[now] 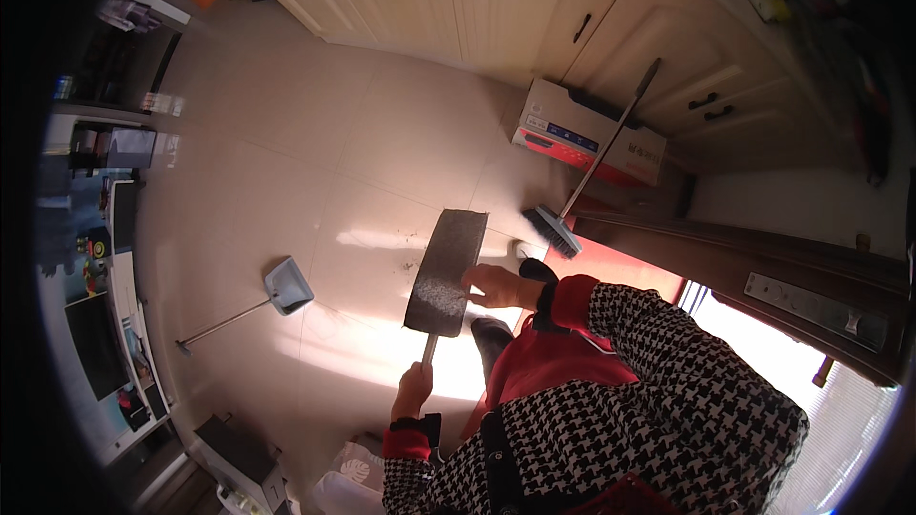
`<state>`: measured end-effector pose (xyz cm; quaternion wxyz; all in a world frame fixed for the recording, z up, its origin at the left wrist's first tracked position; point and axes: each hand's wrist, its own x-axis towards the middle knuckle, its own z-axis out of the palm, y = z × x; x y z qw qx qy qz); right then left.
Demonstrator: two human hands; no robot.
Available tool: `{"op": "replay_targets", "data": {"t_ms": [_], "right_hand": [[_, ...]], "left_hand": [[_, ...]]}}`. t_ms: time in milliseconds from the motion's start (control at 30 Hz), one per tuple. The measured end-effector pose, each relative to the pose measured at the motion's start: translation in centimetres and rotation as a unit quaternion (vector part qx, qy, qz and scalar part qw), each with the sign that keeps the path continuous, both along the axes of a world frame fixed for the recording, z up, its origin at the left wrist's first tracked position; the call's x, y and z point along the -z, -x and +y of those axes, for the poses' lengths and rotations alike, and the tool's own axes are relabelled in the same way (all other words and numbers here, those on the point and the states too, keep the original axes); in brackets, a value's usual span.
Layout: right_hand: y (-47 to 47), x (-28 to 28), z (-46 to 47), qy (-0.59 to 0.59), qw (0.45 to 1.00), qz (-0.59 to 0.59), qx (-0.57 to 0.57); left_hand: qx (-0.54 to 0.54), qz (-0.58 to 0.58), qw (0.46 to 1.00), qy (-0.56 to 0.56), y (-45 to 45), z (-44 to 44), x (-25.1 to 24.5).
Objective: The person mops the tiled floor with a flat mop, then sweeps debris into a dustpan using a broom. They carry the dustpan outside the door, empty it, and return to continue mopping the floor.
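Note:
A flat mop is held up off the floor, its long grey pad point(452, 257) turned towards me. Pale lint or dust clings to the lower part of the pad. My left hand point(413, 388) is wrapped around the mop's handle point(430, 349) just below the head. Over at the pad's right edge is my right hand point(497, 286), thumb and index finger apart at its surface. Whether any lint sits between those fingertips is too small to see. Dark crumbs point(409, 267) lie scattered on the tile floor left of the pad.
A long-handled dustpan point(288, 286) rests on the floor to the left. A broom point(554, 229) leans by a cardboard box point(594, 132) near wooden cabinets point(529, 7). A dark wooden frame point(758, 265) stands at right. A small bin-like cabinet point(240, 461) is lower left.

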<state>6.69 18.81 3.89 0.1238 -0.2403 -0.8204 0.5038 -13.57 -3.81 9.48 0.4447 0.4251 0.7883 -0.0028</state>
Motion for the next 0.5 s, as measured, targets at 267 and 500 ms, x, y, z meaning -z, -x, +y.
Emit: {"op": "replay_targets", "data": {"t_ms": [267,500], "right_hand": [[-19.0,10.9,23.3,-0.288,0.874,-0.392,-0.012],[-27.6,14.1,33.0,-0.401,0.7,-0.584,-0.091]], "left_hand": [[-0.019,0.023,0.995,0.096,-2.9,-1.3,3.4],[-0.054,0.04,0.996,0.063,-4.9,-4.3,6.2]]}}
